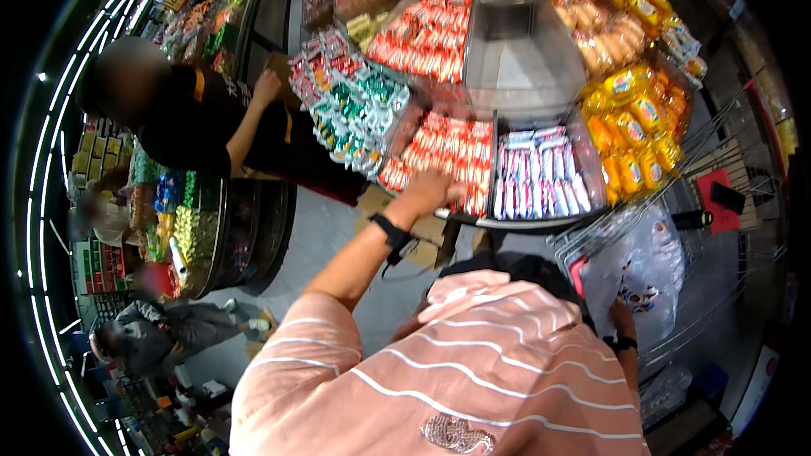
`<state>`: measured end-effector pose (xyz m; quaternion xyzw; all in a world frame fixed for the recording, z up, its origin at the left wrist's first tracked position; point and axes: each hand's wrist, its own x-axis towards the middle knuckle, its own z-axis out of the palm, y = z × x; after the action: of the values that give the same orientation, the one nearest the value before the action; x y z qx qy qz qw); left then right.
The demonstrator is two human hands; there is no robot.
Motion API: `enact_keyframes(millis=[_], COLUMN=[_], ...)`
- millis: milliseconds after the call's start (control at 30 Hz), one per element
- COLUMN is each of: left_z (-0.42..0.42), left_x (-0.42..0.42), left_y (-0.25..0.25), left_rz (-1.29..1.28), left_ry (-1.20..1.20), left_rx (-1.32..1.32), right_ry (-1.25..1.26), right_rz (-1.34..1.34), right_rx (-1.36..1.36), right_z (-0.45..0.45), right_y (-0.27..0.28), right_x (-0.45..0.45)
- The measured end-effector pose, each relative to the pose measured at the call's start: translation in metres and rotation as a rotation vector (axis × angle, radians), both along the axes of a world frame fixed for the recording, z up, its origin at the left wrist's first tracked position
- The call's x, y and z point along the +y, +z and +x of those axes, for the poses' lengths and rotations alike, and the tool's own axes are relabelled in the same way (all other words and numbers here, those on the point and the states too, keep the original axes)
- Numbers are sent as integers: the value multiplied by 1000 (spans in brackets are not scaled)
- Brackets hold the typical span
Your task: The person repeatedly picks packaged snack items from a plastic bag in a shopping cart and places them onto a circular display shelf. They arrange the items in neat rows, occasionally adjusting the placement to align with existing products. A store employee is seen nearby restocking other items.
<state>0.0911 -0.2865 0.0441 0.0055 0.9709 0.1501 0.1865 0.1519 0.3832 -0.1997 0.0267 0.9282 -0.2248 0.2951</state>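
My left hand (pixel 429 193), with a black band at the wrist, rests on small red-and-white wrapped snacks (pixel 451 139) in the front compartment of a tiered display. Its fingertips are partly hidden among the packets, so any grip is unclear. White-and-purple sticks (pixel 538 171) stand in rows in the compartment to the right. Low at my right side, my right hand (pixel 623 320) is at a clear plastic bag (pixel 659 266) inside a wire shopping cart (pixel 716 291). Small dark-and-orange packets show through the bag near that hand. The fingers there are mostly hidden.
Green-and-silver packets (pixel 361 111) lie left of the reached compartment; yellow packs (pixel 637 130) fill the right side. A person in black (pixel 190 120) stands left of the display. Cardboard boxes (pixel 418 247) sit beneath it. A phone (pixel 727 197) lies on red paper at the cart.
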Motion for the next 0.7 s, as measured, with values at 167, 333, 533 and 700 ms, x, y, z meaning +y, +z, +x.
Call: enact_keyframes(millis=[167,333,533,700], left_z=[-102,-273,-319,-232], left_x=[50,-19,-41,23], left_y=[132,242,195,144], left_rz=[565,133,98,278], left_ry=[-105,-91,20,-176], left_rx=[479,1101,724,719], right_ry=[341,-350,-234,-349], right_rz=[183,-156,-83,-227], right_rx=[186,-381,-302,1], right_z=[20,-65,-62,-33], right_y=[-31,85,80,91], right_x=[107,-48,-83,-45])
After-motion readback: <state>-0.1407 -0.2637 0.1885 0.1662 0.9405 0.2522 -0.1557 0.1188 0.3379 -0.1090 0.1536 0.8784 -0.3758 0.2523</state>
